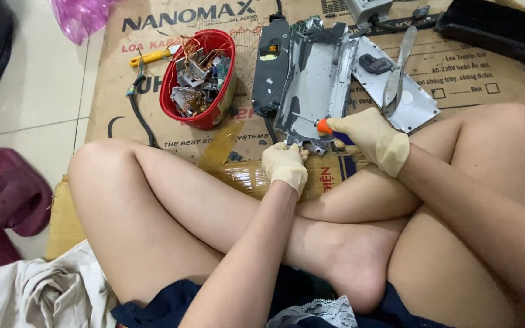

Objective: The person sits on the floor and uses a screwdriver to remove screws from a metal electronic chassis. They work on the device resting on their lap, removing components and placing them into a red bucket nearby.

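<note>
Flat brown cardboard [214,149] covers the pale tiled floor [37,91], and a person sits on it with legs crossed. Just past the knees lies a long grey metal case [317,82], opened up, with a black plastic part [271,61] along its left side. It looks stiff and a bit heavy, and its thin cut edges may be sharp, so the flat rim is likely the safest place to grip. Left of it sits a red bowl [168,91] full of metal scraps and copper wire. The right hand [372,138], in a cream glove, is curled tight around a screwdriver [323,126] with an orange end, its thin tip on the case. The left hand [285,165], gloved too, is closed on the near edge of the case, holding it down.
</note>
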